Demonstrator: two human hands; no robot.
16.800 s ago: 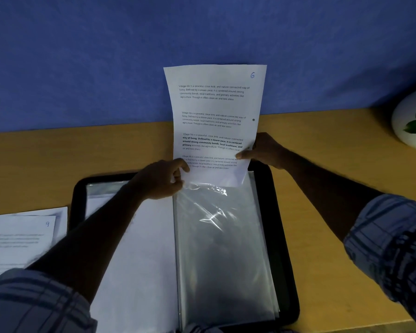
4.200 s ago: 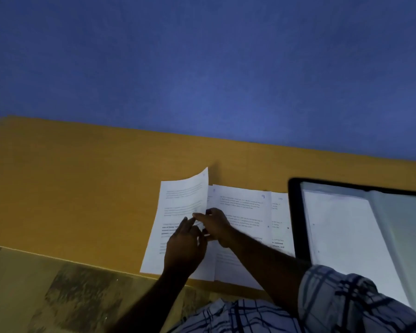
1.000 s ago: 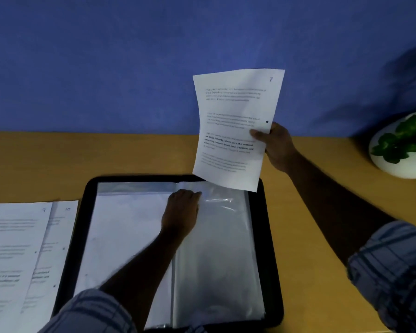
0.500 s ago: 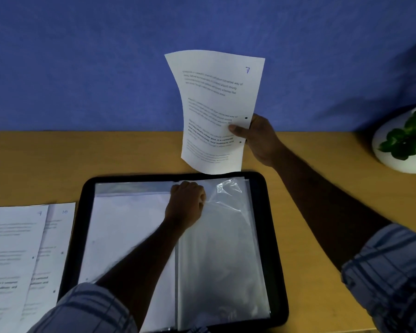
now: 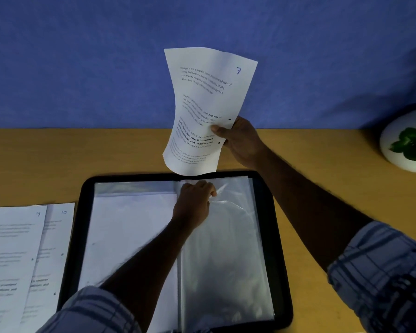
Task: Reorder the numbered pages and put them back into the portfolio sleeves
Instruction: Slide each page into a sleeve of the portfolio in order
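A black portfolio (image 5: pixel 277 236) lies open on the wooden desk. Its left side holds a filled sleeve (image 5: pixel 130 227) with a white sheet. The right side shows an empty clear sleeve (image 5: pixel 226 260). My left hand (image 5: pixel 193 203) pinches the top edge of that clear sleeve near the spine. My right hand (image 5: pixel 239 138) holds the page numbered 7 (image 5: pixel 207 104) upright by its right edge, its bottom edge hanging just above the sleeve's top. Pages numbered 9 (image 5: pixel 12 255) and 10 (image 5: pixel 55 236) lie overlapped left of the portfolio.
A white pot with a green plant (image 5: pixel 408 143) stands at the desk's far right. A blue wall (image 5: pixel 82 61) runs behind the desk (image 5: pixel 34 164). Bare desk shows right of the portfolio.
Page 7 has come lower and slightly left, so its bottom edge is now just above the sleeve opening. My left hand keeps its pinch on the sleeve's top edge.
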